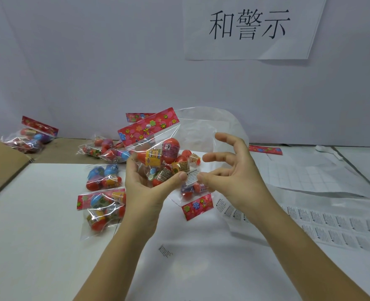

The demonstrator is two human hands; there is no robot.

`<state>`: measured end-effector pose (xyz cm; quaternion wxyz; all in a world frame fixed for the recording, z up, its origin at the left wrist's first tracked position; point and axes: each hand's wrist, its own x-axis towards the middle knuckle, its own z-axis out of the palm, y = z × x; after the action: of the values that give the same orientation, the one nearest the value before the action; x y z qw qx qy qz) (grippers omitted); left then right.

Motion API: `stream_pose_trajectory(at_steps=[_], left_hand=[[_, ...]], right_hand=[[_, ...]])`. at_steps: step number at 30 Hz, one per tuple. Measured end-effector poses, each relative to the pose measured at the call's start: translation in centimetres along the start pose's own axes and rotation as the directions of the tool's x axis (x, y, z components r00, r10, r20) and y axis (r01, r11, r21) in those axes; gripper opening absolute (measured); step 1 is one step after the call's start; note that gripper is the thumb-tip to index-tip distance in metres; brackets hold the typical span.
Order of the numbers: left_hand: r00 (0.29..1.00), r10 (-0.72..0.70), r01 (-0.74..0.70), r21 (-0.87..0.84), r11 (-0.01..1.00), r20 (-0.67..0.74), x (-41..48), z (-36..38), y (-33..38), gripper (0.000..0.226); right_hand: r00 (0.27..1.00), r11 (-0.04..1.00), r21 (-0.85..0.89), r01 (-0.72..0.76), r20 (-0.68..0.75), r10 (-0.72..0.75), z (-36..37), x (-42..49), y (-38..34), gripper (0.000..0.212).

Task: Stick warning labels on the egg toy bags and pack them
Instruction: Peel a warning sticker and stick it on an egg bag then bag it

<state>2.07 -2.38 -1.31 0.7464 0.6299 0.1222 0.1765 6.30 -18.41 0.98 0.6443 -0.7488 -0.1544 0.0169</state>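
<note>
Fingers (132, 162) of my left hand (145, 187) are gripping the clear egg-toy bag (155, 152) steady. Right hand (234, 177), fingers splayed, is pressing its white warning label (191, 178) flat.

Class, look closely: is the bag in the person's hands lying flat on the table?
No: the left hand grips the egg toy bag raised above the table, while the right hand touches its warning label.

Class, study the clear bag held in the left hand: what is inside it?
Inside the clear plastic bag with a red flowered header: red plastic eggs in yellow printed wraps. The left hand covers the lowest eggs, so their count is unclear.
</note>
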Motion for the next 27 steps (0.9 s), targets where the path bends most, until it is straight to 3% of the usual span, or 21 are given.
stream_pose_trajectory(at_steps=[11, 15, 19, 24, 27], left_hand=[[1.0, 0.001, -0.001, 0.007, 1.0, -0.025, 0.1, 0.1, -0.2, 0.118], [1.0, -0.003, 0.002, -0.045, 0.999, -0.019, 0.4, -0.4, 0.0, 0.127], [1.0, -0.004, 0.004, -0.034, 0.999, -0.007, 0.4, -0.3, -0.3, 0.12], [0.999, 0.012, -0.011, -0.007, 1.0, 0.046, 0.3, 0.0, -0.9, 0.096], [0.997, 0.008, -0.006, -0.022, 1.0, 0.081, 0.1, 0.2, -1.0, 0.085]], right_hand=[[0.996, 0.996, -0.06, -0.07, -0.052, 0.067, -0.3, -0.1, 0.0, 0.073], [0.995, 0.997, 0.005, -0.072, -0.069, 0.072, -1.1, 0.0, -0.4, 0.048], [0.994, 0.989, 0.099, -0.108, -0.017, 0.11, -0.8, -0.4, -0.4, 0.019], [0.98, 0.977, 0.103, -0.188, 0.085, 0.179, 0.5, -1.5, 0.3, 0.048], [0.984, 0.98, 0.103, -0.172, 0.055, 0.167, 0.5, -1.9, 0.7, 0.044]])
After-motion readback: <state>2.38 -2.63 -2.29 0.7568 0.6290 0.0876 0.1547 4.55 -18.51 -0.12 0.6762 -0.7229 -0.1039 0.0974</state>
